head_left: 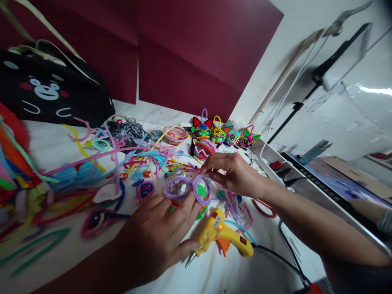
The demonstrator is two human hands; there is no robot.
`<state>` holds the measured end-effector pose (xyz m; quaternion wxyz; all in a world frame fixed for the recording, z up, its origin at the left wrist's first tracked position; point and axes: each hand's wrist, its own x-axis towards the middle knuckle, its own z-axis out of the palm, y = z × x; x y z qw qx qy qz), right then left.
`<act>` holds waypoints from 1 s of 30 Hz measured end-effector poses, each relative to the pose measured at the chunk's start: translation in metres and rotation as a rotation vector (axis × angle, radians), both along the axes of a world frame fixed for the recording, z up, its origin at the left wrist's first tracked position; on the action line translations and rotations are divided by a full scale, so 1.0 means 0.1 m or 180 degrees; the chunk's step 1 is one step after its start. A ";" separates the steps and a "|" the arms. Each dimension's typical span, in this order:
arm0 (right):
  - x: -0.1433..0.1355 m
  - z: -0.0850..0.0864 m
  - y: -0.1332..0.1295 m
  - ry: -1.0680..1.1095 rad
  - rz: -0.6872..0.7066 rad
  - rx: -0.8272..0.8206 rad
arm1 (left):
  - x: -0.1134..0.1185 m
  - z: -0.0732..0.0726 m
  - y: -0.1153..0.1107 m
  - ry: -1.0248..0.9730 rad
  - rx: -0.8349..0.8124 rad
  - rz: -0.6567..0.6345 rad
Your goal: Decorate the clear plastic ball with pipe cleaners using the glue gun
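A purple pipe-cleaner shape with two loops (202,201) is held between my two hands near the middle of the view. My left hand (165,226) has its fingers against the lower side of the loops. My right hand (225,171) pinches the top of the right loop with thumb and forefinger. Just beneath the hands lies a yellow glue gun (214,228), its metal nozzle pointing to the lower left and close to my left thumb. Behind the left loop, clear plastic shows.
Coloured pipe cleaners (114,159) cover the left and middle of the table. Finished animal-face ornaments (202,132) stand at the back. A black bag (45,92) sits back left. The glue gun's cable (281,259) runs right. Another person's arm (369,210) shows far right.
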<state>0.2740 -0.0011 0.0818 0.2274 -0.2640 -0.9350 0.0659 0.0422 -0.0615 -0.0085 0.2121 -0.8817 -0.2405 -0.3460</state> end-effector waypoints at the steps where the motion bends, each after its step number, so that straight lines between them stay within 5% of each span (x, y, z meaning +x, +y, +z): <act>1: 0.02 -0.02 -0.01 0.0017 -0.0033 0.0019 | 0.00 0.00 0.00 0.0015 0.0000 0.0002; 9: 0.30 -0.15 -0.18 0.0323 -0.0353 0.0041 | -0.01 -0.01 0.01 0.0166 -0.0005 0.0037; 17: 0.61 -0.36 -0.30 -0.0383 -0.0226 -0.0019 | -0.03 -0.01 0.04 0.0247 -0.0011 -0.0091; 30: 0.47 -0.62 -0.14 -0.0886 0.0191 -0.0044 | -0.10 0.07 0.14 0.0659 0.0361 -0.0222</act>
